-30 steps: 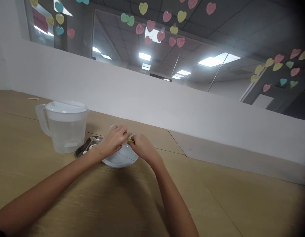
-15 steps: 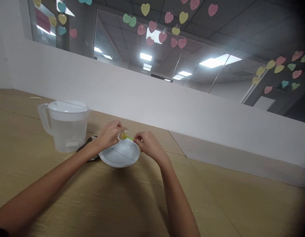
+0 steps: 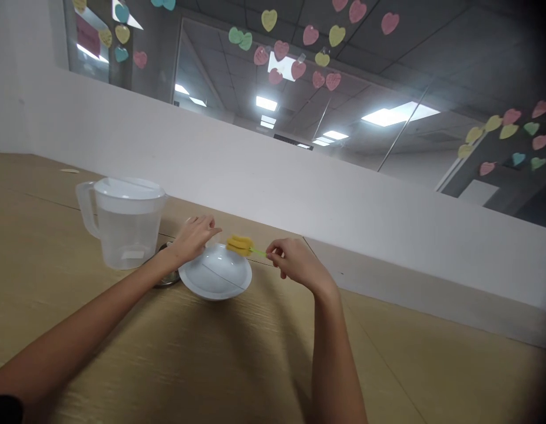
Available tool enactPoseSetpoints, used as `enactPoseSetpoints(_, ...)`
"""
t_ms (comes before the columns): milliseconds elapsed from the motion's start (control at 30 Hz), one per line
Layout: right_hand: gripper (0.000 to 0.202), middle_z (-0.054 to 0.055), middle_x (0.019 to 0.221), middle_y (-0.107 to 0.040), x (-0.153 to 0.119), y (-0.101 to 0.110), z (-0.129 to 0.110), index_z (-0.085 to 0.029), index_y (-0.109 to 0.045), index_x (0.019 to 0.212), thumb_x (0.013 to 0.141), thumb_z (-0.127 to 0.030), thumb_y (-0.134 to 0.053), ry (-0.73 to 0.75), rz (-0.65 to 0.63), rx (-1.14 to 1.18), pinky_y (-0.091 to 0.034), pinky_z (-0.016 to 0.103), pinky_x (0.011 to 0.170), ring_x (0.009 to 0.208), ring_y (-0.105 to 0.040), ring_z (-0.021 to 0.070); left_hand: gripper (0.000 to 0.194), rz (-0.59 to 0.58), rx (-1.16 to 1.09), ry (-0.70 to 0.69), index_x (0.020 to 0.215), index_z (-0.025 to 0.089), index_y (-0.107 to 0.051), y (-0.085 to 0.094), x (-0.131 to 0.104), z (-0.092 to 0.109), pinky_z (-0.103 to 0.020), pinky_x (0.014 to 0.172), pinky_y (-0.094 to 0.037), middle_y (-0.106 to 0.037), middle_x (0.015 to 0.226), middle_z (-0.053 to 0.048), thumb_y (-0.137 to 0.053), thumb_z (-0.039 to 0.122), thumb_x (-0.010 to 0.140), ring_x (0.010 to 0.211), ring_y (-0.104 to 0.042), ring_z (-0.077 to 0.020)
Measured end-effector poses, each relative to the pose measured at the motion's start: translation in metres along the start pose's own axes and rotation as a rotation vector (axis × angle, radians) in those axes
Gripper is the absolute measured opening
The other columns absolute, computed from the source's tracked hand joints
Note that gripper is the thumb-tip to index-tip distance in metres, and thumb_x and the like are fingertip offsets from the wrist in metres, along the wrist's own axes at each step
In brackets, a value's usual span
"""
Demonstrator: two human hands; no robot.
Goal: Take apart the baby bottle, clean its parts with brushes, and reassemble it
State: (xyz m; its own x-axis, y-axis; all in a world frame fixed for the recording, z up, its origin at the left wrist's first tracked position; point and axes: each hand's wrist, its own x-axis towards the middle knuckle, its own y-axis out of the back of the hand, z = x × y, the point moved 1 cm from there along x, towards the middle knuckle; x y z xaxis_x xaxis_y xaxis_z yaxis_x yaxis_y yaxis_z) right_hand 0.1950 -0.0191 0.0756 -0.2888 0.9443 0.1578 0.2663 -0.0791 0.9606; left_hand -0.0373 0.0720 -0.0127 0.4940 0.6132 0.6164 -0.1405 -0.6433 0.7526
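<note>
My right hand (image 3: 294,262) is closed in a pinch on the thin green handle of a yellow sponge brush (image 3: 240,245). The brush head hangs sideways above the far right rim of a white bowl (image 3: 216,277), pointing left. My left hand (image 3: 194,238) is curled over the bowl's far left side, fingers bent and thumb stretched to the right. A small white container is in its grip, largely hidden by the fingers and hard to tell from the pale background. The bowl sits upright on the table.
Left of the bowl stands a translucent lidded pitcher (image 3: 130,235) with its handle to the left. A dark round metal item (image 3: 167,278) lies partly under my left forearm. A white wall (image 3: 264,182) runs behind the wooden table (image 3: 237,365).
My right hand has moved to the right, drawing the yellow sponge head out of the small white container at my left hand. The left hand stays near the bowl. The view has shifted slightly.
</note>
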Motion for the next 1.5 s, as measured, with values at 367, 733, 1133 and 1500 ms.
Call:
enactPoseSetpoints(367, 0.026, 0.015, 0.102, -0.066, 0.055, -0.051, 0.029, -0.014, -0.065, 0.103, 0.085, -0.010, -0.046, -0.260, 0.016, -0.431, -0.045, 0.027, 0.071, 0.096, -0.063, 0.0236, 0.067, 0.086, -0.191, 0.025, 0.139, 0.020, -0.033, 0.022, 0.001, 0.010, -0.037, 0.086, -0.040, -0.054, 0.110, -0.012, -0.056, 0.017, 0.076, 0.099, -0.053, -0.0250)
enactPoseSetpoints(733, 0.036, 0.017, 0.100, -0.068, 0.078, -0.092, 0.048, -0.012, -0.067, 0.104, 0.068, -0.017, -0.071, -0.259, -0.293, -0.418, -0.048, 0.028, 0.071, 0.095, -0.065, 0.0266, 0.099, -0.289, -0.756, 0.141, 0.145, 0.022, -0.010, 0.070, -0.003, 0.048, -0.028, 0.078, -0.042, -0.059, 0.106, -0.005, -0.063, 0.053, 0.068, 0.093, -0.058, -0.0221)
enactPoseSetpoints(1133, 0.016, 0.009, 0.080, -0.073, 0.084, -0.112, 0.064, -0.012, -0.072, 0.081, 0.065, -0.015, -0.072, -0.297, -0.536, -0.357, -0.048, 0.021, 0.066, 0.074, -0.069, 0.0183, 0.086, -0.543, -0.701, -0.184, 0.140, 0.025, -0.025, 0.068, -0.015, 0.081, -0.034, 0.087, -0.039, -0.055, 0.114, -0.010, -0.066, 0.047, 0.068, 0.105, -0.051, -0.0279)
enactPoseSetpoints(1500, 0.013, 0.009, 0.085, -0.073, 0.085, -0.118, 0.067, -0.013, -0.072, 0.081, 0.068, -0.015, -0.070, -0.321, -0.605, -0.330, -0.049, 0.021, 0.064, 0.075, -0.069, 0.0188, 0.084, -0.643, -0.652, -0.231, 0.137, 0.021, -0.031, 0.067, -0.017, 0.087, -0.036, 0.093, -0.036, -0.053, 0.118, -0.012, -0.067, 0.045, 0.065, 0.112, -0.047, -0.0289)
